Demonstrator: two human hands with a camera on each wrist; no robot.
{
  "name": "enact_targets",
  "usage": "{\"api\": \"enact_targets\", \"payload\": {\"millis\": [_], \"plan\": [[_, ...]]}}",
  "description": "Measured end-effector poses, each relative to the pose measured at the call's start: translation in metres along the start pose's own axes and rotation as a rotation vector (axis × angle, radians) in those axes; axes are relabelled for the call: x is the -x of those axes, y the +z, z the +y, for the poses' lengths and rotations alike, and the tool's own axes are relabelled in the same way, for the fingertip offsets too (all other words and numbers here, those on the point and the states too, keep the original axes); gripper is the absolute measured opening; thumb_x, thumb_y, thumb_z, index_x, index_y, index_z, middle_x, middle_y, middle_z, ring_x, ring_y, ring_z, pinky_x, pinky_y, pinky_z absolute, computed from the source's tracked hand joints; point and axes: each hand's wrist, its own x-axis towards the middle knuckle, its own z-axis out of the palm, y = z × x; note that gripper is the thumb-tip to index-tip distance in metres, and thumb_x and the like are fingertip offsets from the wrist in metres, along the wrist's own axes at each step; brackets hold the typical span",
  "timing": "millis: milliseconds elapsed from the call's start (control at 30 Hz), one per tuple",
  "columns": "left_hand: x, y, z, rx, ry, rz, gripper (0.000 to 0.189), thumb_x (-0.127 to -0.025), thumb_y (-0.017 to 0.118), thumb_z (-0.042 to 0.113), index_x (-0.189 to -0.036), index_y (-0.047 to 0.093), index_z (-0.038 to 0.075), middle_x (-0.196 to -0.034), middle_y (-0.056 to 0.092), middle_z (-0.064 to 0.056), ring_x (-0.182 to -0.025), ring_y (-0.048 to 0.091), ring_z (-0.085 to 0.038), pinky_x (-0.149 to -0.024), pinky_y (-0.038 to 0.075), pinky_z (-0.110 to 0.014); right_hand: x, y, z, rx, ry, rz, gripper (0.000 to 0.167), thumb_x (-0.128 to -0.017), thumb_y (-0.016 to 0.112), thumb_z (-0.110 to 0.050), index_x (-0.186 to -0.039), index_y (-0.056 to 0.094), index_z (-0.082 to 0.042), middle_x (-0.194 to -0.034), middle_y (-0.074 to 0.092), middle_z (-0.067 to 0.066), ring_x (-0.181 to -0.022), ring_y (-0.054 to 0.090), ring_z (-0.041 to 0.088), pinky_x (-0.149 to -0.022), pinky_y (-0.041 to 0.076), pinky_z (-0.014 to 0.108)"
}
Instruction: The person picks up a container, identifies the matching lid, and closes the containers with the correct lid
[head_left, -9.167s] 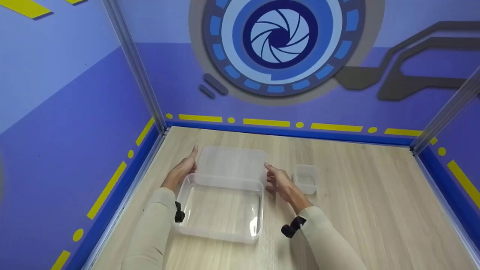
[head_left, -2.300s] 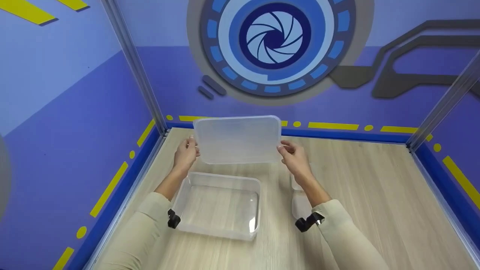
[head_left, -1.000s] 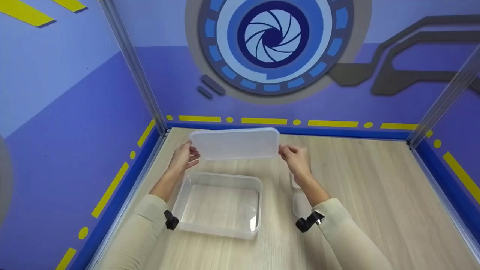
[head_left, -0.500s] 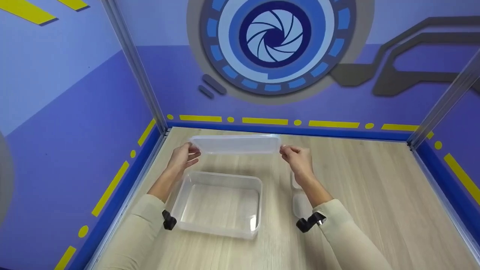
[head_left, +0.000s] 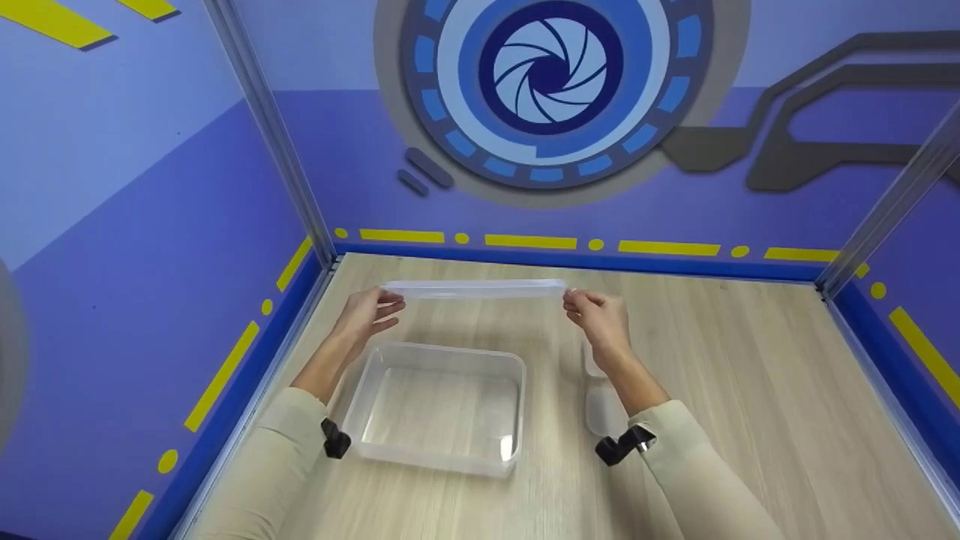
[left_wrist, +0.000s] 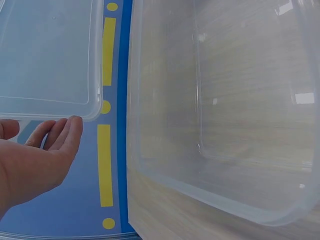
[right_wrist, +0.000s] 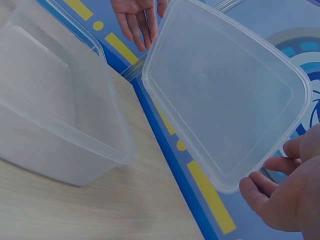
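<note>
A translucent plastic lid [head_left: 476, 289] hangs level above the table's far part, almost edge-on in the head view. My left hand [head_left: 364, 311] pinches its left end, with the lower fingers stretched out beneath. At the right end my right hand [head_left: 601, 319] pinches the edge between thumb and fingers. Both wrist views show the lid's broad face, rectangular with rounded corners. Below and nearer stands a clear rectangular food container [head_left: 435, 459], open at the top, apart from the lid. I see nothing inside it.
Two small translucent pieces, a farther one [head_left: 592, 361] and a nearer one [head_left: 602, 411], lie right of the container, partly hidden by my right forearm. Blue panels [head_left: 525, 217] wall the wooden table [head_left: 750, 390] at the back and sides.
The lid rose from the container's far edge into the air. Over the last two seconds it has tipped from facing me to nearly level and come down, still between both hands. The container stays put.
</note>
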Motion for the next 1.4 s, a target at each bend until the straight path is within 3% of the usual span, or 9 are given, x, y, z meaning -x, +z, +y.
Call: {"api": "enact_targets", "payload": {"millis": [267,367,533,800,1000,1400], "plan": [[0.0005,-0.0013,0.0006,-0.023,0.003,-0.003,0.047,-0.116,0.033,0.022,-0.148,0.047,-0.009,-0.148,0.056,-0.026,-0.14,0.055,-0.037,-0.114,0.047,-0.044,-0.0001,0.002,0.0011,-0.015,-0.008,0.016,0.031,-0.109,0.059,-0.009,-0.126,0.069,0.014,-0.122,0.07,0.028,-0.116,0.068,0.037,-0.101,0.056,0.035],[0.0003,-0.0012,0.0002,-0.017,0.01,0.0,0.045,-0.115,0.038,0.022,-0.144,0.053,-0.008,-0.144,0.059,-0.025,-0.139,0.056,-0.038,-0.114,0.047,-0.044,-0.0006,0.003,0.0015,-0.02,-0.01,0.024,0.03,-0.108,0.059,-0.007,-0.126,0.068,0.016,-0.12,0.069,0.029,-0.113,0.069,0.034,-0.1,0.057,0.033],[-0.0002,0.0001,-0.0009,-0.023,0.037,-0.003,0.04,-0.112,0.049,0.021,-0.136,0.064,-0.007,-0.133,0.065,-0.02,-0.128,0.062,-0.035,-0.113,0.048,-0.045,-0.0021,0.0036,0.0018,-0.051,-0.001,0.024,0.032,-0.108,0.059,-0.004,-0.128,0.065,0.019,-0.123,0.065,0.028,-0.109,0.069,0.029,-0.1,0.056,0.034],[0.0,0.0004,-0.0001,-0.054,0.067,0.01,0.035,-0.109,0.054,0.014,-0.131,0.068,-0.009,-0.122,0.071,-0.016,-0.108,0.069,-0.021,-0.11,0.051,-0.042,0.0002,0.0032,0.0,-0.063,0.007,0.021,0.032,-0.107,0.061,-0.008,-0.128,0.067,0.016,-0.125,0.067,0.027,-0.105,0.071,0.022,-0.099,0.057,0.033],[0.0014,-0.0002,-0.0018,-0.11,0.068,-0.006,0.035,-0.106,0.051,0.007,-0.133,0.069,-0.006,-0.128,0.071,-0.017,-0.114,0.067,-0.024,-0.11,0.05,-0.041,0.0018,0.0048,0.0025,-0.039,0.001,0.033,0.034,-0.106,0.066,-0.012,-0.126,0.069,0.015,-0.126,0.068,0.028,-0.11,0.072,0.026,-0.096,0.058,0.03],[0.0027,0.0006,-0.0012,-0.194,0.072,0.051,0.033,-0.108,0.055,0.004,-0.135,0.064,-0.012,-0.134,0.066,-0.027,-0.124,0.066,-0.035,-0.106,0.054,-0.042,0.0043,0.0078,0.0089,-0.004,-0.017,0.054,0.027,-0.103,0.069,-0.006,-0.123,0.072,0.012,-0.122,0.071,0.026,-0.109,0.071,0.028,-0.093,0.058,0.028]]}}
